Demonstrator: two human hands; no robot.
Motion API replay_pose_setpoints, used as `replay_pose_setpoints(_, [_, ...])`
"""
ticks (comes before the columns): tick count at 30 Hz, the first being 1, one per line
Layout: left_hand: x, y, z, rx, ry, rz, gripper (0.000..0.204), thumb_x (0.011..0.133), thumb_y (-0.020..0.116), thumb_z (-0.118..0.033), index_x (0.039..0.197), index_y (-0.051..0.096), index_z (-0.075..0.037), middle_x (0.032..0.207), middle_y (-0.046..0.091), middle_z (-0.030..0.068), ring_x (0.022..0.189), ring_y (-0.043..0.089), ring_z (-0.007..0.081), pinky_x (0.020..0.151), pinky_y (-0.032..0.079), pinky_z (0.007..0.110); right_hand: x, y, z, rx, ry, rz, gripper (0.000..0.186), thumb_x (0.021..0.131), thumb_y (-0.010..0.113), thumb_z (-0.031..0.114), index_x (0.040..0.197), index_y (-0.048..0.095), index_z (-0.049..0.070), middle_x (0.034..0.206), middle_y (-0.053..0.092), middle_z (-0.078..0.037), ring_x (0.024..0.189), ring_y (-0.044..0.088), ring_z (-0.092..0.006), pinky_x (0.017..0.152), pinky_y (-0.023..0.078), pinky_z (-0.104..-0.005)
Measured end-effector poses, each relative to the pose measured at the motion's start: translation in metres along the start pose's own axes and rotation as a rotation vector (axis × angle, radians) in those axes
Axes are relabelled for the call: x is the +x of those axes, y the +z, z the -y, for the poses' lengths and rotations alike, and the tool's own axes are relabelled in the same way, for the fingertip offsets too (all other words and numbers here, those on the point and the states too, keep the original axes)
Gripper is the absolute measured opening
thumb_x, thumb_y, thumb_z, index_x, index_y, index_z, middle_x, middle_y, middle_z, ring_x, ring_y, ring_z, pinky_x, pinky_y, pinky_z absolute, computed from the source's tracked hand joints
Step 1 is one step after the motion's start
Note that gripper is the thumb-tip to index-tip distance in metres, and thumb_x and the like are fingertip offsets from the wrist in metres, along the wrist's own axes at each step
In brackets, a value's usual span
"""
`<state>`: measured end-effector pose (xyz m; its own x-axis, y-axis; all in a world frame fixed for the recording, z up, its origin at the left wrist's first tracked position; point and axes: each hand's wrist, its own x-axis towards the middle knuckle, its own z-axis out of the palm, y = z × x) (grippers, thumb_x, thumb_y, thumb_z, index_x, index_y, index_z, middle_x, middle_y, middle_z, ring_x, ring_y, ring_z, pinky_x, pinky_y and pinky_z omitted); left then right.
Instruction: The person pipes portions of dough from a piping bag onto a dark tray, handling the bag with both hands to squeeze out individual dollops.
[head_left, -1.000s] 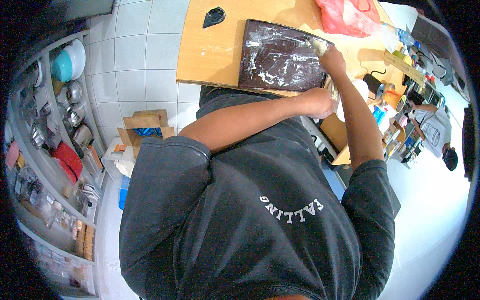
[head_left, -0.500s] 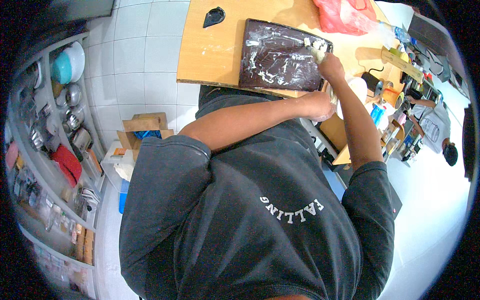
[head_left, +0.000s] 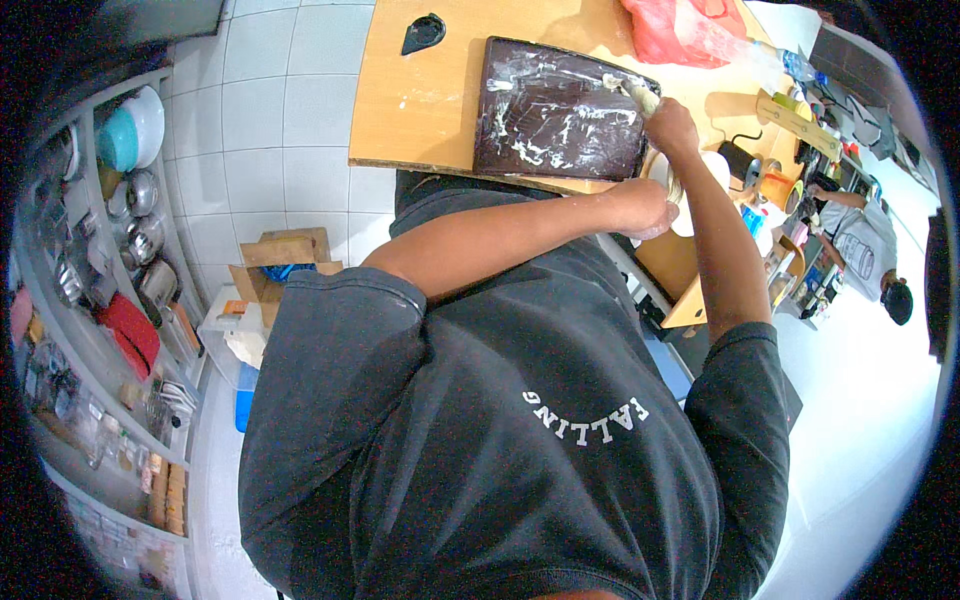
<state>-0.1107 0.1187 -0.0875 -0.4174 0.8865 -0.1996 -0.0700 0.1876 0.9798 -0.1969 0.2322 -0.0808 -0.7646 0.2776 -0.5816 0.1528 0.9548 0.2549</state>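
Note:
A dark rectangular baking tray, streaked with white creamy smears, lies on the wooden table. Over its right edge my right hand is closed round a pale, lumpy, elongated thing, whose kind I cannot make out. A whitish lump sits on the tray by its tip. My left arm crosses in front of my body, and my left hand is closed near the tray's near right corner. A pale strip shows at its fingers. Right beside it is a white rounded thing, partly behind my right forearm.
A black teardrop-shaped piece lies on the table at the left. Farther back is a red plastic bag. Shelves with bowls line the left, near a cardboard box. Another person stands at far right.
My right hand has moved slightly to the right, and more of the pale thing in it shows. The left hand stays almost in place. The whole view has shifted a little.

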Motion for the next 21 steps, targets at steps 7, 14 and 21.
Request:
replay_pose_setpoints(7, [-0.003, 0.005, -0.004, -0.003, 0.034, -0.004, 0.050, 0.094, 0.042, -0.032, 0.075, 0.065, 0.007, 0.077, 0.062, 0.0320, 0.076, 0.063, 0.0475, 0.079, 0.049, 0.054, 0.015, 0.031, -0.029, 0.083, 0.130, 0.007, 0.035, 0.084, 0.060, 0.031, 0.103, 0.065, 0.001, 0.102, 0.066, -0.027, 0.099, 0.064, -0.0420, 0.086, 0.050, -0.0489])
replay_pose_setpoints(14, [-0.013, 0.006, -0.008, -0.051, 0.015, -0.017, 0.051, 0.093, 0.043, -0.034, 0.071, 0.065, 0.007, 0.076, 0.062, 0.0327, 0.076, 0.064, 0.0470, 0.078, 0.050, 0.052, 0.010, 0.042, -0.033, 0.091, 0.086, -0.076, 0.034, 0.081, 0.064, 0.026, 0.097, 0.066, -0.003, 0.095, 0.067, -0.027, 0.093, 0.067, -0.0401, 0.081, 0.053, -0.0476])
replay_pose_setpoints(21, [-0.019, 0.008, -0.013, -0.040, -0.004, 0.004, 0.050, 0.092, 0.043, -0.032, 0.072, 0.065, 0.008, 0.077, 0.063, 0.0323, 0.077, 0.064, 0.0468, 0.079, 0.050, 0.052, -0.004, 0.029, -0.028, 0.089, 0.141, -0.029, 0.031, 0.084, 0.059, 0.029, 0.102, 0.065, 0.004, 0.103, 0.066, -0.025, 0.099, 0.064, -0.0406, 0.086, 0.049, -0.0478])
